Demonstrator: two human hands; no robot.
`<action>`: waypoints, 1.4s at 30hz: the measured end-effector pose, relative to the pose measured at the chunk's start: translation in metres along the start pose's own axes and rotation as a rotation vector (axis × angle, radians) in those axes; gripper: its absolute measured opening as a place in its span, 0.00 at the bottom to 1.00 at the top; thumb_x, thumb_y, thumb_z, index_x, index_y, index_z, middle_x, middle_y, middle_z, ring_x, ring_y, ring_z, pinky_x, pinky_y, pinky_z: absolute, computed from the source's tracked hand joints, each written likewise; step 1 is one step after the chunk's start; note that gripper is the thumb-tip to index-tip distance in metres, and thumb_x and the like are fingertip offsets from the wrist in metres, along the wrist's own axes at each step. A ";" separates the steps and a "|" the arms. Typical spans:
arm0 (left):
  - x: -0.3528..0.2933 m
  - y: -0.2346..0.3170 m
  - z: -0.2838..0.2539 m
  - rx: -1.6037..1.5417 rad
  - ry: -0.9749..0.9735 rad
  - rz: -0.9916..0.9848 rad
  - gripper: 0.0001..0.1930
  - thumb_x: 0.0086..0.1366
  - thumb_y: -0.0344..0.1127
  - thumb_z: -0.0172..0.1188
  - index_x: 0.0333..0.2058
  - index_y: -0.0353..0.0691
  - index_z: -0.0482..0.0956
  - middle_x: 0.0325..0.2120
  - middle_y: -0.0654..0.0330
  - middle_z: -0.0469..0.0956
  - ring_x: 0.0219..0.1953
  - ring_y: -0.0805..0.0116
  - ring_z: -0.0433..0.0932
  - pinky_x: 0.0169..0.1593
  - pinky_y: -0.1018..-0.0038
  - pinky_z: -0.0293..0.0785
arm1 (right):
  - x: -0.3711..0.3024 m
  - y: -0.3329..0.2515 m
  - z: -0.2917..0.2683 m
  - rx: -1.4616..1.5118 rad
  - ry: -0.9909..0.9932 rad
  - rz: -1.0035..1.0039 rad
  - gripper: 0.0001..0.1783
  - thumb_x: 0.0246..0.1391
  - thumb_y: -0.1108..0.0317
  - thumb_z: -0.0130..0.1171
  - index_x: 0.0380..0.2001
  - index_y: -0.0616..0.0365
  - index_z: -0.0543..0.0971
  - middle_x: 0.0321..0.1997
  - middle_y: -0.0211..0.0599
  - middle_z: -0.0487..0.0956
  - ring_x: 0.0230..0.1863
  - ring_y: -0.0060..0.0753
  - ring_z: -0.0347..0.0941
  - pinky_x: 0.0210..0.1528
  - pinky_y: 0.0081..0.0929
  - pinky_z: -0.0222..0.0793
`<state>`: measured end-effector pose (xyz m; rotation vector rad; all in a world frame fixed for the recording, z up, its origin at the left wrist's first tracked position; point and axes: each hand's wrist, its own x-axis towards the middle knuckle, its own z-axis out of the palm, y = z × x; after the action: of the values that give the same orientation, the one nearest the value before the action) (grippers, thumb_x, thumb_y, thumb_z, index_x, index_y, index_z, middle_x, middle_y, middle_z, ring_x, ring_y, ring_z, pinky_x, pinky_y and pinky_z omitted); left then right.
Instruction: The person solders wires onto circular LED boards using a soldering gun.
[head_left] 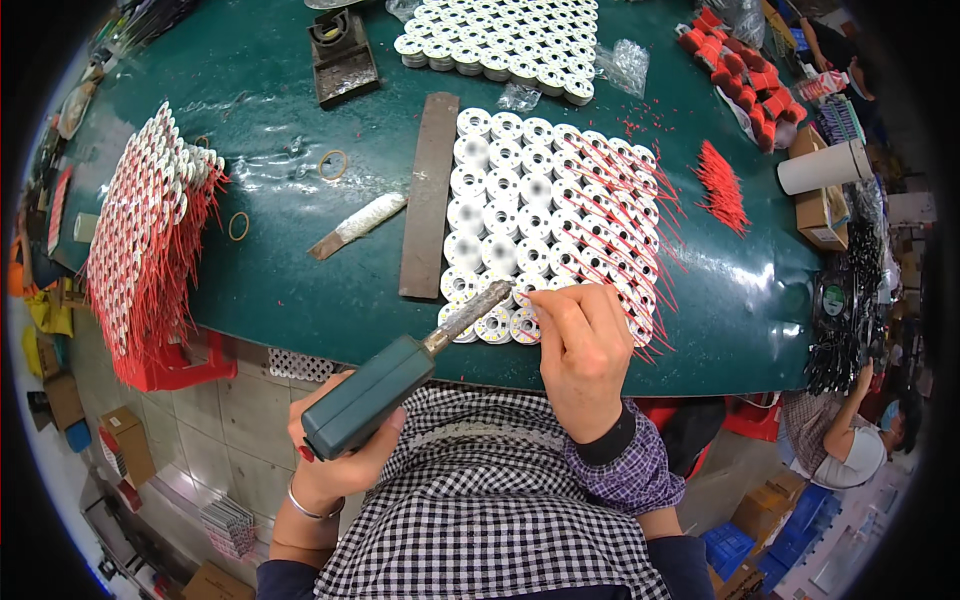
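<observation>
My left hand (335, 455) is wrapped round the dark green body of a soldering gun (368, 398). Its metal tip reaches over the front rows of white round LED boards (492, 325), laid in a tight block on the table. My right hand (588, 350) pinches a short red wire (530, 294) beside the tip, over one of these boards. Whether wire and tip touch the board I cannot tell. On the block's right part, thin red wires (600, 170) slant across the boards; the left columns show bare faces with dark centre holes.
A flat metal bar (430, 195) lies along the block's left side, near a white-wrapped blade (360, 225). Wired boards (145, 240) hang over the left table edge. Loose red wires (720, 188) lie at right; more boards (500, 40) stand behind. A co-worker (850, 440) sits at far right.
</observation>
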<state>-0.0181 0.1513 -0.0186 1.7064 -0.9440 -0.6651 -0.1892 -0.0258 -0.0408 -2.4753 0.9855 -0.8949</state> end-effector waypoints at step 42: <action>0.000 -0.004 0.007 0.080 -0.015 0.028 0.11 0.46 0.22 0.67 0.32 0.30 0.83 0.27 0.54 0.81 0.24 0.66 0.80 0.29 0.76 0.75 | -0.006 0.005 0.001 0.013 0.038 -0.009 0.11 0.43 0.81 0.65 0.34 0.63 0.80 0.31 0.37 0.73 0.32 0.39 0.70 0.33 0.34 0.68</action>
<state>-0.0223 0.1483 -0.0242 1.7576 -1.0151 -0.6304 -0.1946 -0.0244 -0.0464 -2.4625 0.9784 -0.9517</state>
